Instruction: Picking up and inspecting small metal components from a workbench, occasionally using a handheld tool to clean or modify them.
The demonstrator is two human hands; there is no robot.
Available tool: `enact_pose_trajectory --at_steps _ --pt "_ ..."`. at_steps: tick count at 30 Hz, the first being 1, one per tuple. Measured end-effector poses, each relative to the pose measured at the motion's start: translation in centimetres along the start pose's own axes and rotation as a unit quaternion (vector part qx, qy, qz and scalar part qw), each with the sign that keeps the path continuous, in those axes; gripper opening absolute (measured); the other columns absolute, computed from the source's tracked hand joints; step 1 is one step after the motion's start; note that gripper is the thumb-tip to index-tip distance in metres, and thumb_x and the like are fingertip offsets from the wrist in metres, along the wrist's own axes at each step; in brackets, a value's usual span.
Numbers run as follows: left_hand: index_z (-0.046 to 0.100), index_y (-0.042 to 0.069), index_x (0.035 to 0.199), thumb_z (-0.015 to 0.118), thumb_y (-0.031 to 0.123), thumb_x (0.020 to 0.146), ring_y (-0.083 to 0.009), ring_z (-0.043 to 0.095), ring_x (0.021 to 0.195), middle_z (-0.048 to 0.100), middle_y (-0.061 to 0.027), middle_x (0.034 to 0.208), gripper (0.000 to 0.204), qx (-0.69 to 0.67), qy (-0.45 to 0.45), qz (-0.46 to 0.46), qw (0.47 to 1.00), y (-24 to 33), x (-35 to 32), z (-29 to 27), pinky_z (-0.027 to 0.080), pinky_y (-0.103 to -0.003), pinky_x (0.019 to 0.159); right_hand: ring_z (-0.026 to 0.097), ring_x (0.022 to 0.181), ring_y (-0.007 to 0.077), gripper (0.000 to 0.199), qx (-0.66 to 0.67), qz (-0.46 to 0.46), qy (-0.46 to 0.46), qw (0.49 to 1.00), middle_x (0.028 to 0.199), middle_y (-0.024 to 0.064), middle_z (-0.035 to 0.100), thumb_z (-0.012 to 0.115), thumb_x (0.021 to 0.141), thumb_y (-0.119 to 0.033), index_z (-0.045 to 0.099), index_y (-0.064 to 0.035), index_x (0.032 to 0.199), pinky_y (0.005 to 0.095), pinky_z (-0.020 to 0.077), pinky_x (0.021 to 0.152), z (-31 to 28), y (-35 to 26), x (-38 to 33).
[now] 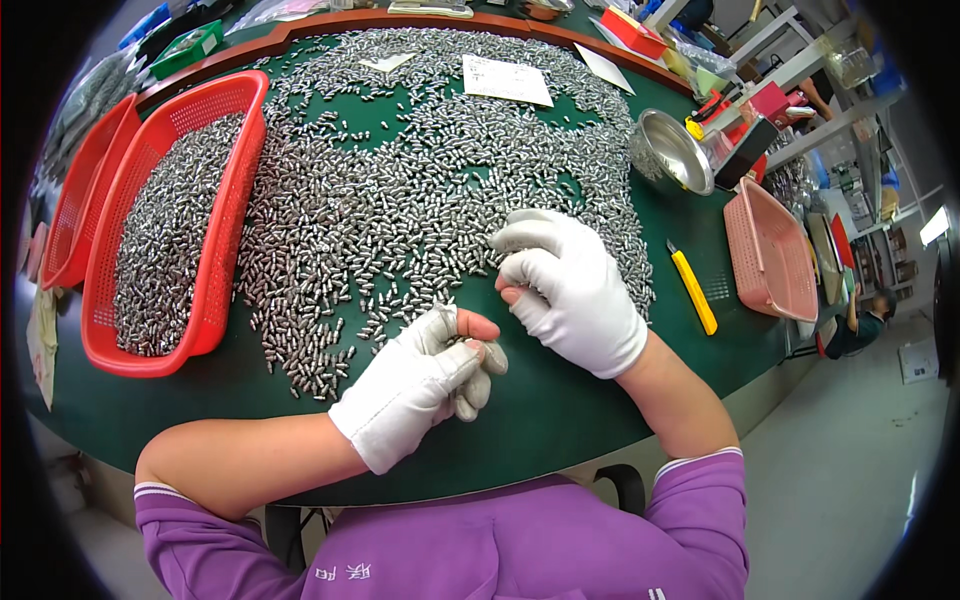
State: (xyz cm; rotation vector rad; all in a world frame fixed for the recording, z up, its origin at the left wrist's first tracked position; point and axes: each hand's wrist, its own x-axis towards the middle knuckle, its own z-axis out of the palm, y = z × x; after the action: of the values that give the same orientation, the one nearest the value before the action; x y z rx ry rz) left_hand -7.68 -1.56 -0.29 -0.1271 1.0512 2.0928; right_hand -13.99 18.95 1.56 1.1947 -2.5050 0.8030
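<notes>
A wide spread of small, shiny metal parts (400, 190), bullet-shaped, lies over the green table (570, 440). My left hand (415, 375), in a white glove with bare thumb and index tips, is curled closed at the near edge of the parts. Whatever it may hold is hidden by the fingers. To its right, my right hand (575, 290) is above the near right part of the spread, also gloved with bare fingertips. Its fingers bend inward and its thumb and index tips come together; nothing between them can be made out.
Left stands a red basket (215, 310) full of the same parts, beside another red basket (72, 235). Right are a metal bowl (672, 150), a yellow-handled cutter (695, 292) and a pink basket (768, 250). Paper slips (507, 80) lie on the parts; a wooden ledge (480, 22) runs behind.
</notes>
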Motion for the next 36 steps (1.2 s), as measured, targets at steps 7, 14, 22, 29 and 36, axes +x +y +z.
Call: enact_pose_trajectory --at_steps 7,14,22,29,36 --pt "0.048 0.006 0.112 0.055 0.021 0.098 -0.0081 0.052 0.068 0.058 -0.0054 0.096 0.021 0.041 -0.003 0.017 0.999 -0.1 0.1 0.1 0.045 -0.021 0.061 0.061 0.101 0.0316 0.014 0.201 0.011 -0.014 0.979 0.104 0.0122 0.063 0.073 0.072 -0.006 0.063 -0.0054 0.083 0.041 0.0496 0.085 0.4 -1.4 -0.6" --pt "0.05 0.007 0.107 0.054 0.023 0.099 -0.0077 0.052 0.068 0.058 -0.004 0.093 0.018 0.011 0.006 0.014 1.0 -0.2 0.0 0.1 0.045 -0.021 0.06 0.064 0.085 0.0321 0.021 0.173 -0.066 0.04 0.982 0.092 0.011 0.064 0.077 0.067 -0.009 0.064 -0.0052 0.082 0.0406 0.0526 0.072 -0.2 -0.9 0.2" --pt "0.05 0.007 0.107 0.052 0.022 0.1 -0.0085 0.052 0.067 0.059 -0.0045 0.093 0.017 0.017 0.002 0.015 1.0 -0.1 -0.1 0.1 0.045 -0.021 0.06 0.064 0.084 0.0358 0.023 0.113 -0.114 0.025 0.987 0.092 0.0112 0.064 0.078 0.066 -0.009 0.062 -0.0078 0.083 0.0431 0.0528 0.069 -0.1 0.1 0.2" --pt "0.048 0.006 0.112 0.054 0.018 0.098 -0.0095 0.053 0.069 0.059 -0.0059 0.097 0.02 0.018 -0.009 0.015 1.0 -0.2 0.1 0.0 0.045 -0.022 0.061 0.062 0.093 0.0338 0.025 -0.07 -0.039 0.031 0.996 0.095 0.0109 0.064 0.077 0.059 -0.008 0.067 -0.007 0.082 0.0424 0.0526 0.076 0.9 0.6 0.3" --pt "0.05 0.01 0.11 0.06 0.017 0.094 -0.0108 0.052 0.069 0.061 -0.0061 0.099 0.02 -0.012 -0.027 0.013 0.999 -0.2 0.0 -0.1 0.044 -0.024 0.064 0.062 0.092 0.0329 0.019 -0.053 -0.011 0.02 0.998 0.094 0.0111 0.064 0.075 0.061 -0.005 0.066 -0.0056 0.078 0.0416 0.052 0.077 0.9 0.4 0.4"
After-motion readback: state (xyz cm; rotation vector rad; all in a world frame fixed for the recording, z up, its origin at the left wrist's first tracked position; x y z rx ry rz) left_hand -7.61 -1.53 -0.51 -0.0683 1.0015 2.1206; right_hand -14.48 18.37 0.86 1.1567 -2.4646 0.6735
